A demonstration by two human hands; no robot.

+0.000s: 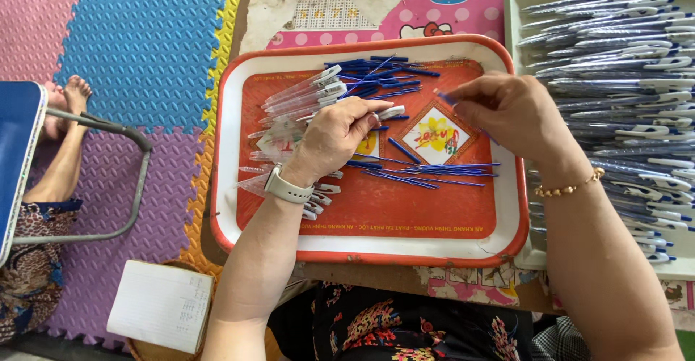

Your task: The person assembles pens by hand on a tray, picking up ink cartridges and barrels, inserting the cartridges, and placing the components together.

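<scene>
An orange tray with a white rim (376, 249) lies on a low table in front of me. On it are a heap of clear pen barrels with white clips (300, 99) at the left and several loose blue ink refills (423, 173) across the middle and back. My left hand (337, 135), with a white watch on the wrist, grips a clear pen barrel (389, 112) whose white end sticks out to the right. My right hand (507, 111), with a bead bracelet, pinches a blue refill (444, 98) just right of that barrel's end.
A pale tray (515, 28) at the right is filled with several assembled white-and-clear pens (622, 78). The table top is pink with dots. Coloured foam mats cover the floor. Another person's feet and leg (61, 136) are at the left, beside a metal-legged table. A notepad (161, 305) lies low left.
</scene>
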